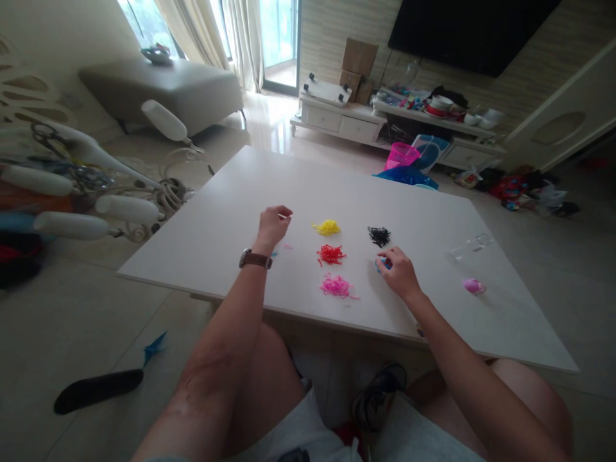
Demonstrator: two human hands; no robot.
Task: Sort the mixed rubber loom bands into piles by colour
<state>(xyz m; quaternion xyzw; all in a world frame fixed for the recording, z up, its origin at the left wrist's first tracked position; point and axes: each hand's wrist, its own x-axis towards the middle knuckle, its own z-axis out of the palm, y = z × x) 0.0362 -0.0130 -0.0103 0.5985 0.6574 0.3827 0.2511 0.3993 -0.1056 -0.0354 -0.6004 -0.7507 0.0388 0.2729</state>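
My left hand is over the table's left part, wearing a watch. Its fingers are pinched, with a tiny pale bit at the tips that is too small to name. Beneath it lie small pink pieces and blue bits. My right hand has its fingers drawn together over a pile of small blue pieces, which it partly hides. Between the hands lie piles of thin short strips: yellow, red and pink. A black pile lies just beyond my right hand.
On the white table, a clear bottle lies at the right, with a pink-purple rounded object nearer me. A white lamp with several arms stands by the left edge. Beyond the table are a pink basket and a low cabinet.
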